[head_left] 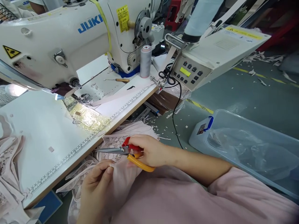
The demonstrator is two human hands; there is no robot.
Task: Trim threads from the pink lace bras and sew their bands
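Note:
My right hand (151, 151) is closed around small thread snips (130, 152) with red and orange handles, blades pointing left. My left hand (98, 183) pinches the edge of a pale pink lace garment piece (121, 180) lying in my lap, just below the snips' blades. More lace fabric (116, 140) hangs below the table's front edge. Both hands sit in front of the white sewing table (42, 133).
A white JUKI sewing machine (65, 37) stands on the table, with a grey thread spool (145, 60) and control panel (190, 73) to its right. Lace pieces (9, 161) pile at the table's left. A clear plastic bin (247, 146) sits on the floor at right.

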